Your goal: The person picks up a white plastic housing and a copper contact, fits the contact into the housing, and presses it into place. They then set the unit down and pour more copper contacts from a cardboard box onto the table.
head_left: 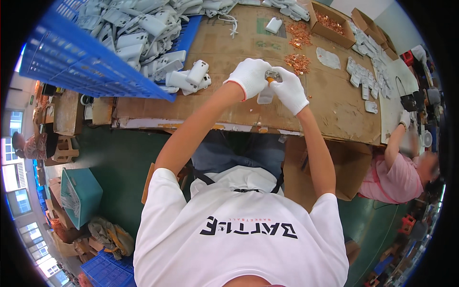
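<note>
Clerk: Nearest entry?
Checker: One white short-sleeved T-shirt [244, 239], worn, dark print across it.

Clerk: Hands?
Checker: Two, in white knitted gloves. Left hand [248, 79], orange-red cuff edge, fingers curled in; right hand [288, 91], thumb and fingers pinched. Both grip one small round greyish part [273, 74], amber-coloured at its lower edge, held above the table between the fingertips.

Clerk: Below it?
Checker: One pale casing piece [264, 98], partly hidden; whether joined to the round part, cannot tell.

Clerk: Surface?
Checker: Workbench [205, 112], cardboard-covered, front edge worn.

Clerk: Beyond the hands?
Checker: Left, white plastic casings [195, 74], loose, beside a tilted blue slatted crate [95, 60] heaped with more. Right, a heap of small copper-coloured pieces [298, 63], a second behind; then white casings [362, 76] in a cluster. Farther back, one single white casing [273, 25] and an open cardboard box [331, 35] containing copper-coloured pieces.

Clerk: Far right?
Checker: One co-worker [392, 179], pink top, at the bench's side.
</note>
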Motion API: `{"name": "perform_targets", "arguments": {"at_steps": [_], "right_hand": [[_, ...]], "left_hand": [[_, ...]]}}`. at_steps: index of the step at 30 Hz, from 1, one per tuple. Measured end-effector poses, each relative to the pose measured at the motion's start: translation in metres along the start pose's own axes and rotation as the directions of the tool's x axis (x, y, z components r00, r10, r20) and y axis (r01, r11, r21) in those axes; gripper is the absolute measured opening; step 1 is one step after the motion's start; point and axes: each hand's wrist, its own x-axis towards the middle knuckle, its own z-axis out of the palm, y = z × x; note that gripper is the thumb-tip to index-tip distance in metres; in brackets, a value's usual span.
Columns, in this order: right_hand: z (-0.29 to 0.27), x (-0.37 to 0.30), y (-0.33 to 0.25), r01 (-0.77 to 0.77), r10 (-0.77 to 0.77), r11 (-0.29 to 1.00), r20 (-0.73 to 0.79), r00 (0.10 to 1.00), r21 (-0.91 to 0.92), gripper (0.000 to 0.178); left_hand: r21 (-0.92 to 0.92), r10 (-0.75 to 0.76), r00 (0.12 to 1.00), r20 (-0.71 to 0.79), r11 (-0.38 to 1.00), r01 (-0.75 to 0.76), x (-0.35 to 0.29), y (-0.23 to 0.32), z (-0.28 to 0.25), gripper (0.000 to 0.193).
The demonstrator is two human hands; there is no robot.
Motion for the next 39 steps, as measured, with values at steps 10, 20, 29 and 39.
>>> {"name": "perform_targets", "arguments": {"at_steps": [10, 20, 29, 39], "right_hand": [[0.018, 0.029, 0.039, -0.099, 0.146, 0.869, -0.060, 0.987, 0.484, 0.026], [0.006, 0.044, 0.017, -0.103, 0.128, 0.962, -0.084, 0.988, 0.252, 0.015], [0.010, 0.000, 0.019, -0.138, 0.149, 0.985, -0.113, 0.982, 0.102, 0.011], [-0.007, -0.073, -0.005, 0.100, -0.079, 0.994, -0.326, 0.942, 0.049, 0.042]], "left_hand": [[-0.477, -0.086, 0.996, 0.013, 0.875, 0.082, 0.034, -0.029, 0.006, 0.043], [-0.421, -0.295, 0.953, -0.062, 0.874, 0.243, 0.047, -0.016, 0.010, 0.026], [-0.542, -0.227, 0.966, -0.119, 0.830, 0.128, 0.017, -0.008, 0.044, 0.020], [-0.613, -0.159, 0.948, -0.277, 0.789, -0.046, -0.001, 0.024, 0.047, 0.016]]}}
